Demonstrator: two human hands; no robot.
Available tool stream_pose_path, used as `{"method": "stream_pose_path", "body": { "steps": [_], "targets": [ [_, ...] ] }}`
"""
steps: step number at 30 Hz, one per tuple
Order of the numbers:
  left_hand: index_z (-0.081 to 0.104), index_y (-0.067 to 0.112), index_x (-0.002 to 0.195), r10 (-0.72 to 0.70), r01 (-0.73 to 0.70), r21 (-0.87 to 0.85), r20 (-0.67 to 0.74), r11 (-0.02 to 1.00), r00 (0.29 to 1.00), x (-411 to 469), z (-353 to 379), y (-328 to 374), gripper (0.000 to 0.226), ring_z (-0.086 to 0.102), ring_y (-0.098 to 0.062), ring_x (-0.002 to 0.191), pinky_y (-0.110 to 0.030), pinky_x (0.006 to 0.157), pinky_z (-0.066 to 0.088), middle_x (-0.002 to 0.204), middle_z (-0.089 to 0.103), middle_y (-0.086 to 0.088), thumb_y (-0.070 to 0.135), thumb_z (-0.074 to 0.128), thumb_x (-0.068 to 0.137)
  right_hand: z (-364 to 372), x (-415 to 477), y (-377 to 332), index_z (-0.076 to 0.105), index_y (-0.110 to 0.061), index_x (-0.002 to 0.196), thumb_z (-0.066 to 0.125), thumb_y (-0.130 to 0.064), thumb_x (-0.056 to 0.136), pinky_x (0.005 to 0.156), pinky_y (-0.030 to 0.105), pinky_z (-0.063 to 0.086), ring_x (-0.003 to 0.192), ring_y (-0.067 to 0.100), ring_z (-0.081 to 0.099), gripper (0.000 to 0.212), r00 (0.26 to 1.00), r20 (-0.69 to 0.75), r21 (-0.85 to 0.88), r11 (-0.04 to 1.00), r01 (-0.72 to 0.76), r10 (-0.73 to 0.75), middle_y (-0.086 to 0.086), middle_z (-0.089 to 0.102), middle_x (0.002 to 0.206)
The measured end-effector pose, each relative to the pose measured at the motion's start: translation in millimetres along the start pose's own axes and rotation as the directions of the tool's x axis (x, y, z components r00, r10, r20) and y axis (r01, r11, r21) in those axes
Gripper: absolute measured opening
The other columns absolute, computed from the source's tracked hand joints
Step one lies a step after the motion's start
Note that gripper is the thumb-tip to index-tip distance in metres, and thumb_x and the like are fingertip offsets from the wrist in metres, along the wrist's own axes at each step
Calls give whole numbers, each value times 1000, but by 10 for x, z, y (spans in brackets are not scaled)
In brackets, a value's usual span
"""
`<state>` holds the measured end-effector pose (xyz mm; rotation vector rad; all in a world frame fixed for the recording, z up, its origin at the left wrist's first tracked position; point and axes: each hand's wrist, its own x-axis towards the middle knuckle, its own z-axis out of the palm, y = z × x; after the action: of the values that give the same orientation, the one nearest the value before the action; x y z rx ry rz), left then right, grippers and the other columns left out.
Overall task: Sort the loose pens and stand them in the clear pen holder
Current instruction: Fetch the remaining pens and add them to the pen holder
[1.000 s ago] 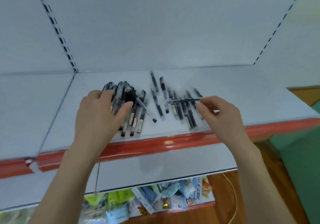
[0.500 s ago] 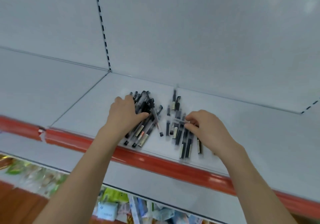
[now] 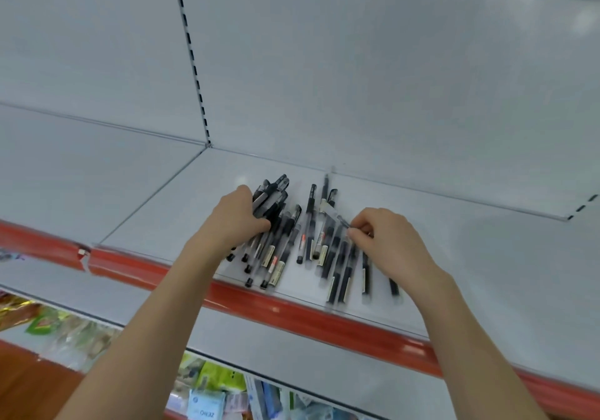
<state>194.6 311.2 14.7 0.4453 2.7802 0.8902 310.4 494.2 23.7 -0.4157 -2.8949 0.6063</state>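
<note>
Head view: slim, clear-barrelled loose pens (image 3: 337, 257) with black caps lie on a smooth grey metal shelf (image 3: 487, 257), just behind its glossy red edge strip (image 3: 292, 312). Behind the strip, the left hand (image 3: 238, 217) curls round a bundle of pens (image 3: 269, 199). The right hand (image 3: 389, 241) pinches a single pen (image 3: 336, 215) at its fingertips. Crinkly packets (image 3: 214, 377) sit below the strip.

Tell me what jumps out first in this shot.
The scatter of black pens lying on the white shelf, close to its red front edge, draws the eye first. At the left of it the left hand grips a bundle of pens, while the right hand pinches a single pen above the loose ones.
</note>
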Motion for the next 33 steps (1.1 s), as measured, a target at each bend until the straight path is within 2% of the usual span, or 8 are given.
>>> {"method": "stream_pose_path", "body": {
  "steps": [4, 8, 13, 19, 22, 24, 28, 33],
  "targets": [
    [28, 15, 70, 0, -9, 106, 80, 994, 997, 15, -18, 93, 32, 36, -15, 57, -24, 47, 28, 68, 36, -2, 7, 58, 79, -80, 14, -38, 63, -14, 99, 50, -24, 93, 79, 38, 50, 88, 20, 60, 18, 999, -41, 42, 999, -11, 13, 2, 64, 97],
    [27, 15, 68, 8, -18, 102, 93, 995, 996, 26, -11, 138, 33, 32, -14, 55, -24, 46, 26, 66, 35, -2, 7, 58, 77, -92, 20, -19, 63, -15, 98, 50, -24, 92, 79, 34, 50, 87, 16, 60, 16, 998, -55, 99, 995, -5, 10, -2, 64, 94],
    [38, 9, 71, -15, 9, -310, -15, 951, 1000, 29, -126, 67, 24, 34, -14, 49, -21, 41, 28, 61, 37, -2, 3, 61, 75, -112, 35, -66, 59, -21, 87, 53, -23, 91, 59, 9, 42, 74, 4, 56, 8, 991, -131, 371, 929, 13, 38, -7, 61, 84],
    [52, 4, 73, -51, 70, -861, 52, 504, 997, -205, -233, 166, 12, 52, -16, 43, -23, 43, 44, 52, 54, -5, 1, 58, 83, -136, 13, -363, 59, -27, 84, 54, -22, 91, 67, 21, 51, 67, 4, 60, 9, 985, -151, 742, 668, 54, 87, -8, 64, 81],
    [52, 0, 77, -44, 123, -959, 116, 257, 992, -378, -204, 263, 10, 62, -14, 45, -22, 48, 54, 51, 61, -6, 0, 52, 87, -96, 26, -546, 64, -15, 92, 55, -20, 91, 63, 21, 53, 64, 4, 62, 11, 993, -76, 871, 491, 25, 86, -1, 67, 79],
    [53, 0, 78, -42, 105, -978, 99, 183, 994, -488, -196, 286, 10, 65, -13, 49, -23, 49, 55, 52, 63, -7, -3, 50, 88, -45, 45, -641, 65, -8, 95, 55, -18, 91, 61, 21, 53, 65, 8, 64, 14, 997, -38, 917, 399, 9, 66, 1, 67, 76],
    [57, 4, 78, -51, 40, -965, 28, 259, 998, -687, -208, 186, 12, 62, -13, 47, -21, 47, 52, 55, 65, -5, -7, 54, 83, 83, 58, -809, 63, -4, 93, 55, -13, 91, 62, 26, 55, 66, 21, 69, 12, 1000, 4, 945, 326, 2, -18, 5, 68, 71],
    [58, 6, 86, -27, 58, -960, 53, 273, 998, -897, -286, -53, 13, 62, -13, 49, -22, 48, 51, 61, 64, -3, 0, 62, 75, 270, 28, -1048, 65, -5, 93, 55, -12, 91, 61, 20, 52, 65, 8, 66, 12, 998, 20, 949, 314, -3, -51, -1, 67, 73]
  ]
}}
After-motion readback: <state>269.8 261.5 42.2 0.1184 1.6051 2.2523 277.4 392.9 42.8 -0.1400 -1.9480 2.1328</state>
